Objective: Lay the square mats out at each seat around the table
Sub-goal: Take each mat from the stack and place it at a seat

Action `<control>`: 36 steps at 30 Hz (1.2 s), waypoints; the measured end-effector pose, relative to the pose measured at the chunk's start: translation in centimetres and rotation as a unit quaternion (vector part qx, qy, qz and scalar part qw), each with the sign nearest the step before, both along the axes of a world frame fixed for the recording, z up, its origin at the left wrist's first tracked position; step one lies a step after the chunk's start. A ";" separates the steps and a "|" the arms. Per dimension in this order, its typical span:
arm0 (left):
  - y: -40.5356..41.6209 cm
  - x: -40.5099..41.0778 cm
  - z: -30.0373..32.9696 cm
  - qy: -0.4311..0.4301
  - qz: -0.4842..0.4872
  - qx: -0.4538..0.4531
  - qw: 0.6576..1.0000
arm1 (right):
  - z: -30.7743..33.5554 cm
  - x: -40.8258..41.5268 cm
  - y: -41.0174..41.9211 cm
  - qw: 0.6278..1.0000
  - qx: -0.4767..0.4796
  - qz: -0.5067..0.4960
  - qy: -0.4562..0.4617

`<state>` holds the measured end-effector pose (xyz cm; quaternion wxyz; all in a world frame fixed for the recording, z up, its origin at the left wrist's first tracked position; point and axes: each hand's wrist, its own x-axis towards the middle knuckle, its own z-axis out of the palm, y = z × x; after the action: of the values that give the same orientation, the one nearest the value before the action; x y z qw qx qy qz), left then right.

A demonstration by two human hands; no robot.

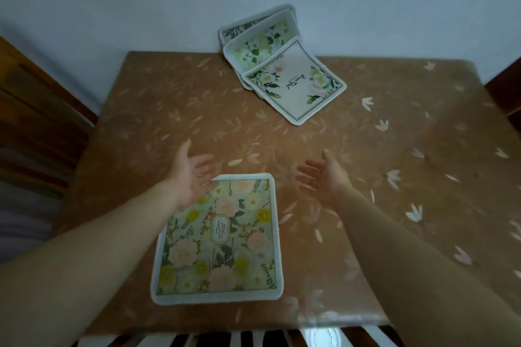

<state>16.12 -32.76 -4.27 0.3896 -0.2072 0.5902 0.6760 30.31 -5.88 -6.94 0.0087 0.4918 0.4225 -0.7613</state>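
One floral green fabric mat (218, 239) lies at the near seat, while the fanned pile of white floral mats (282, 65) waits at the far edge, and the left hand (189, 177) and right hand (321, 175) are both spread and empty.

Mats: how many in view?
4. One floral mat flat at the near edge; three overlapping at the far edge: top, middle, back. More may hide beneath.

"GARDEN" on the near floral mat (218, 239); illegible script on the far mat (294, 83).
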 end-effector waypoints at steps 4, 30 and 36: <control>5.7 -2.5 0.5 -0.015 0.032 0.029 0.999 | -1.6 -4.2 5.2 0.998 -0.061 -0.005 0.002; 14.5 -6.8 0.6 -0.005 0.103 -0.028 0.994 | -7.0 -17.2 12.3 0.991 -0.118 0.063 -0.002; 13.5 -5.9 1.4 0.006 0.105 -0.016 0.994 | -5.8 -17.8 12.9 0.989 -0.120 0.078 -0.046</control>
<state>10.26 -19.27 -2.84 0.3092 -0.2702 0.5786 0.7047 12.48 6.98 -12.77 0.1467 0.4875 0.3645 -0.7797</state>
